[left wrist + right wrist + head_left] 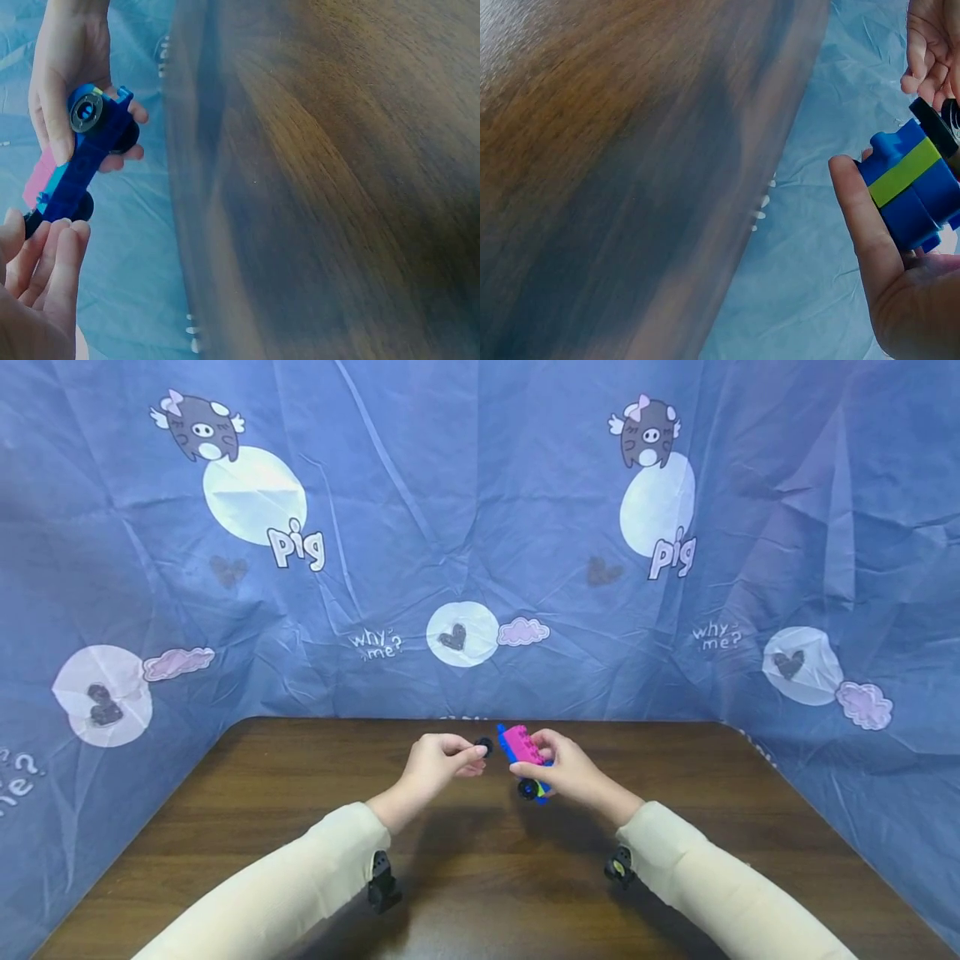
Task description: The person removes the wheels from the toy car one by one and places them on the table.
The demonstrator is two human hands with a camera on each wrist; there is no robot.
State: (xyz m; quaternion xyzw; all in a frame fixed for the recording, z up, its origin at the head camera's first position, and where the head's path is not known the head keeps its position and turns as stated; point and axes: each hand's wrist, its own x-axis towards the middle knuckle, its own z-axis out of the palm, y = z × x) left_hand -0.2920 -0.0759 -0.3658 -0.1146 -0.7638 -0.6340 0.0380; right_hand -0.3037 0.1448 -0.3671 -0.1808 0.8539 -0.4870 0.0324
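Observation:
My right hand grips a toy car built of blocks, thumb on one side and fingers on the other. The car has a blue base, a pink brick on top and a yellow-green strip at one end. A black wheel is on the car's near end, and further black wheels show in the left wrist view. To the left, my left hand pinches a loose black wheel between thumb and fingers. In the head view a small gap separates this wheel from the car. Both hands are raised above the table.
A dark brown wooden table lies below the hands. Blue printed cloth hangs behind it and along both sides. Each wrist carries a small black camera, one by the left sleeve and one by the right sleeve.

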